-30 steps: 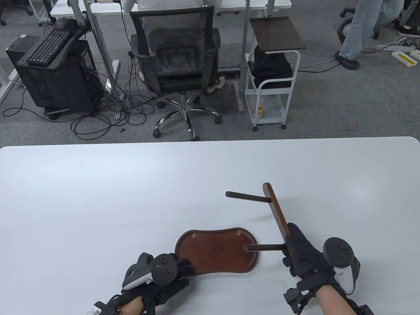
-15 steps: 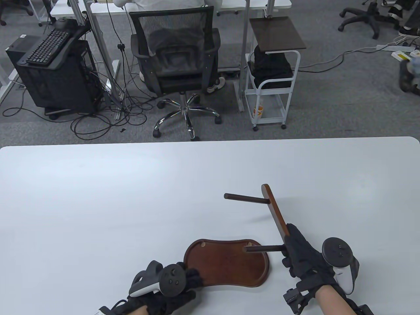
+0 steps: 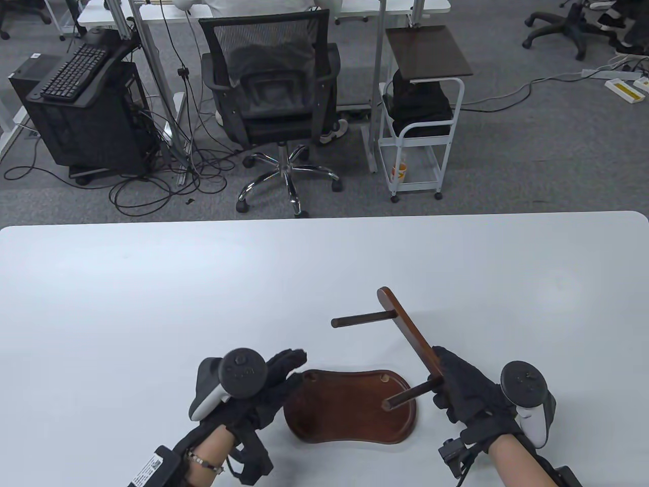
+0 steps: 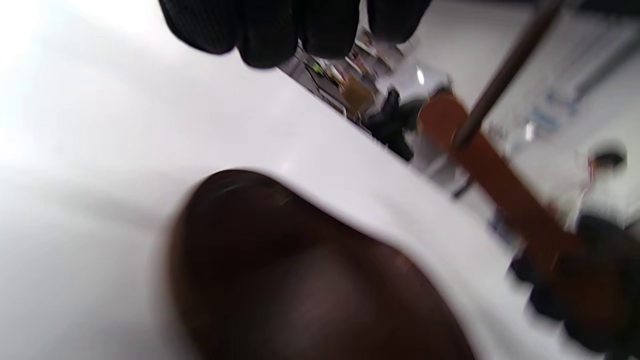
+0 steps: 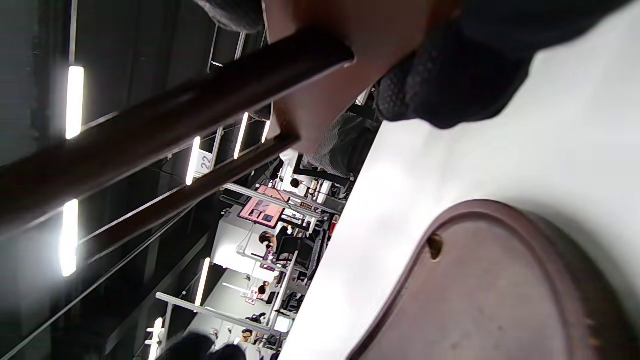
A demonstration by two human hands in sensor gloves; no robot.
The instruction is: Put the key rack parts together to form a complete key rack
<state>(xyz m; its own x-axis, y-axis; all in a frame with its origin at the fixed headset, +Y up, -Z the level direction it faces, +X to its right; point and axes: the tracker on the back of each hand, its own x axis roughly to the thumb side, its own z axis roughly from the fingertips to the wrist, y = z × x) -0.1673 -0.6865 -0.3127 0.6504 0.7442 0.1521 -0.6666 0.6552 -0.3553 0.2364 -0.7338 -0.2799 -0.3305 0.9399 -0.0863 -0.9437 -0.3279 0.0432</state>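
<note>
Office chairs and a white worktop (image 3: pixel 152 284) framed the scene. Only a "22" on a far panel (image 5: pixel 204 161) could be read. The right hand (image 3: pixel 469 393) gripped the slat (image 3: pixel 408 327), its long axis running from that hand away and leftward, both pegs (image 3: pixel 362 319) pointing left. The left hand (image 3: pixel 268 380), fingers spread, sat at the left rim of the kidney-shaped base tray (image 3: pixel 350 406), which lay flat between both hands.

Gloved fingers (image 5: pixel 450 85) clasp a wooden bar (image 5: pixel 350 60) bearing two dark pegs (image 5: pixel 165 120), above a brown tray (image 5: pixel 500 290) with a peg hole (image 5: pixel 435 246) on the white counter (image 5: pixel 575 150).
</note>
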